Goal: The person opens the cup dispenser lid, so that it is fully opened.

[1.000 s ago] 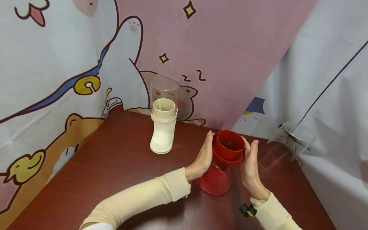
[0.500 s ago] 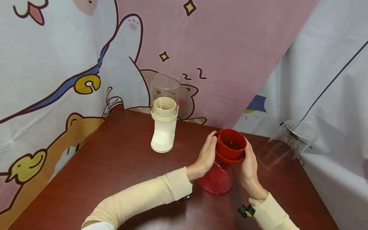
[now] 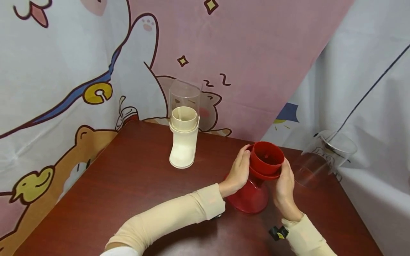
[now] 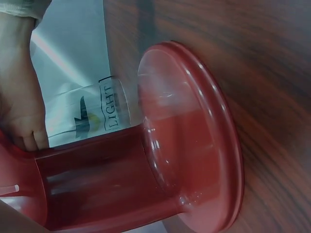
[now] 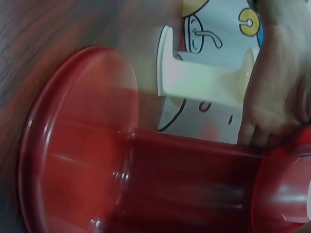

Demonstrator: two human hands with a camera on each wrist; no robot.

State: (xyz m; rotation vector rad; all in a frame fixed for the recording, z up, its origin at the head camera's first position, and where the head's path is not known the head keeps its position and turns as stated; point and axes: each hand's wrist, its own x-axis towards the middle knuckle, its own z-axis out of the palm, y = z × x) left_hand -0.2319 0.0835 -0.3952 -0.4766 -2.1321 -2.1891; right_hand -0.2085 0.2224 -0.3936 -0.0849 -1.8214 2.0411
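A glossy red stand point(image 3: 251, 197) with a round foot, a narrower neck and a cup-shaped top point(image 3: 268, 156) is between my two hands. My left hand point(image 3: 239, 173) grips its upper part from the left, fingers along the collar below the cup. From the right, my right hand point(image 3: 284, 186) holds the same collar, fingertips near the rim. The left wrist view shows the stand's foot point(image 4: 194, 136) close over the wooden tabletop, with the right hand point(image 4: 22, 87) at the collar. In the right wrist view, the left hand's fingers point(image 5: 262, 131) bend against the top's underside.
Behind and left stands a cream-white stand point(image 3: 183, 151) of similar shape, with a clear cylinder point(image 3: 185, 94) around its cup. Another clear cylinder point(image 3: 334, 153) is at the right back of the brown table point(image 3: 144, 177). Cartoon-printed curtains point(image 3: 243, 71) border the table.
Both hands have shifted slightly right together with the red stand. The right hand's fingers, partly spread away a second ago, now lie against the stand's collar.
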